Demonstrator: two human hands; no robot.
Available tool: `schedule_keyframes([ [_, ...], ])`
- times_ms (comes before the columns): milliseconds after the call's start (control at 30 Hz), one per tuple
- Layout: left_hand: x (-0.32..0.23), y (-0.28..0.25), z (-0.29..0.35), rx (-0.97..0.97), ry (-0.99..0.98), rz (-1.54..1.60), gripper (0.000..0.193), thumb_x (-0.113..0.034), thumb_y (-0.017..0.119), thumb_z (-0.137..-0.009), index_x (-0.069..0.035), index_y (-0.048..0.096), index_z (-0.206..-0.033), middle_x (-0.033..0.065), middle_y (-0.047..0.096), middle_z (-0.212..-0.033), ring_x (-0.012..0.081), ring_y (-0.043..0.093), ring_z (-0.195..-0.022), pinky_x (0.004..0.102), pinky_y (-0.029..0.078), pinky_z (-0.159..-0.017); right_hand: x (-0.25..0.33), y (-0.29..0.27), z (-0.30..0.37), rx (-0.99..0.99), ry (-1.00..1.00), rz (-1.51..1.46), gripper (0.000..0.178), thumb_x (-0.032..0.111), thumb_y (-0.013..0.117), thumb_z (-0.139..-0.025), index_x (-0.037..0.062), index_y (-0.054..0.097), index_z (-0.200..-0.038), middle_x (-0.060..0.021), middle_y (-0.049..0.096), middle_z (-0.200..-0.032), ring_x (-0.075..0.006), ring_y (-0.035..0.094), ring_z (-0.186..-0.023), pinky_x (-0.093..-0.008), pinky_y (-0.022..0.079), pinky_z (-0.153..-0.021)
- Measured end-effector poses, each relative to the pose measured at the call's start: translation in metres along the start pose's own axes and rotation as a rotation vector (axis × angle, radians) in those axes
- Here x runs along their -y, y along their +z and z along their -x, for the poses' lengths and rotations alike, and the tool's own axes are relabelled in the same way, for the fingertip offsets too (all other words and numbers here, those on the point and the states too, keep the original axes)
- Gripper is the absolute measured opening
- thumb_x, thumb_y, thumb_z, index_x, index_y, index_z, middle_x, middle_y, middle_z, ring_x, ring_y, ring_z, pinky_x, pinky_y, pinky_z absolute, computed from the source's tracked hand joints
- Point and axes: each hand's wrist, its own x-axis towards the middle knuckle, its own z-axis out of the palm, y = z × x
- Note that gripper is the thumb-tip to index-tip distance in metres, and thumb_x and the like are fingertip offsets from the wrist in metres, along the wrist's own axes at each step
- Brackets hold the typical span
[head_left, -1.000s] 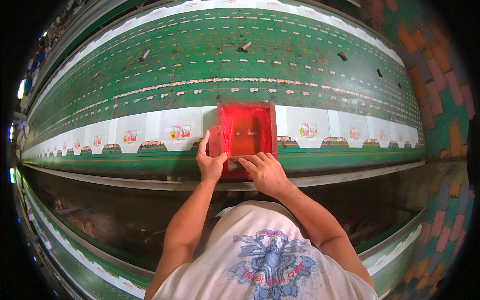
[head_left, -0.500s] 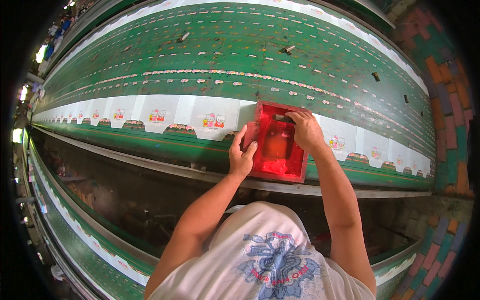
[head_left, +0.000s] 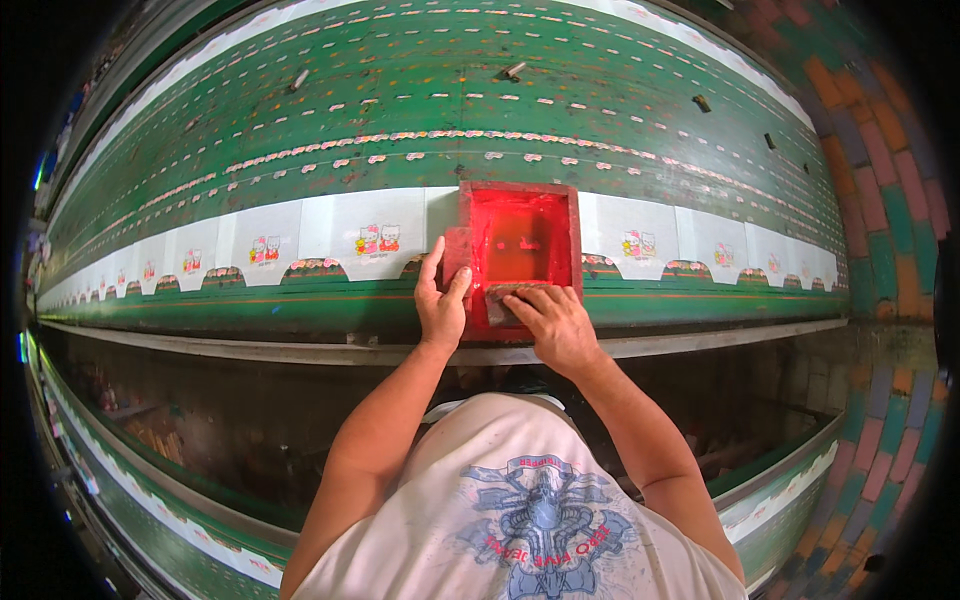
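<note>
A red wooden screen-printing frame (head_left: 572, 225) lies flat over the row of white sheets, its mesh smeared with red ink. My left hand (head_left: 442, 298) grips a red block (head_left: 458, 258) on the frame's left side, thumb on the near end and fingers along its outer edge. Inside the frame, at the near end, my right hand (head_left: 556, 318) is closed on a squeegee (head_left: 502, 306); its fingers hide part of the tool. White sheets (head_left: 330, 225) printed with small cartoon cats run along the table on both sides of the frame.
The long green table (head_left: 420, 110) carries rows of small printed marks. Several small metal pieces, one a cylinder (head_left: 515, 71), lie on its far part. A pale rail (head_left: 250, 347) edges the near side. Coloured bricks (head_left: 880, 200) pave the floor at right.
My right hand has drawn the squeegee from the far end of the frame to the near end. My left hand keeps its grip on the block. The whole view has shifted and turned slightly.
</note>
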Motion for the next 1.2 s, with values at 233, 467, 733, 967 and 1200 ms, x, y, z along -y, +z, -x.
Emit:
schedule_keyframes([
  [233, 0.000, 0.003, -0.001, -0.015, 0.072, -0.070, 0.057, -0.008, 0.065, -0.114, 0.001, 0.051, -0.169, 0.0187, 0.061, -0.164, 0.0250, 0.056, -0.151, 0.0407, 0.042, -0.129, 0.015, -0.013, 0.018, 0.095, 0.025, -0.054, 0.060, 0.011, 0.078, -0.087, 0.0094, 0.073, -0.147, -0.0100, 0.070, -0.143, -0.0337, 0.066, -0.130, -0.0510, 0.054, -0.108],
  [467, 0.003, -0.001, -0.004, 0.002, 0.046, -0.091, 0.069, -0.009, 0.076, -0.105, 0.002, 0.051, -0.168, 0.0206, 0.061, -0.164, 0.0258, 0.060, -0.148, 0.0410, 0.046, -0.126, 0.034, -0.018, 0.027, 0.150, 0.076, -0.060, 0.076, 0.024, 0.091, -0.083, 0.0042, 0.067, -0.152, -0.0132, 0.066, -0.151, -0.0348, 0.062, -0.140, -0.0530, 0.051, -0.115],
  [733, -0.001, 0.004, 0.001, -0.007, 0.123, -0.245, 0.095, 0.005, 0.079, -0.085, -0.002, 0.045, -0.173, 0.0215, 0.060, -0.165, 0.0293, 0.061, -0.149, 0.0408, 0.049, -0.125, 0.036, -0.017, 0.038, 0.126, 0.032, -0.079, 0.085, 0.026, 0.094, -0.083, 0.0056, 0.061, -0.158, -0.0176, 0.063, -0.160, -0.0383, 0.057, -0.151, -0.0543, 0.047, -0.121],
  [967, -0.012, 0.013, 0.000, -0.034, 0.096, -0.329, 0.092, 0.008, 0.076, -0.084, -0.004, 0.049, -0.171, 0.0203, 0.061, -0.164, 0.0288, 0.058, -0.152, 0.0391, 0.050, -0.122, 0.014, -0.011, 0.061, -0.221, 0.276, -0.276, 0.059, 0.020, 0.089, -0.095, 0.0098, 0.071, -0.150, -0.0198, 0.062, -0.162, -0.0410, 0.054, -0.154, -0.0523, 0.046, -0.125],
  [1200, -0.043, 0.058, 0.017, -0.027, 0.148, -0.254, 0.092, 0.013, 0.070, -0.081, -0.001, 0.050, -0.170, 0.0168, 0.058, -0.167, 0.0280, 0.055, -0.155, 0.0394, 0.047, -0.126, -0.048, 0.003, 0.109, -0.323, 0.756, -1.017, 0.051, 0.012, 0.082, -0.104, 0.0030, 0.068, -0.152, -0.0205, 0.062, -0.160, -0.0316, 0.064, -0.144, -0.0434, 0.055, -0.119],
])
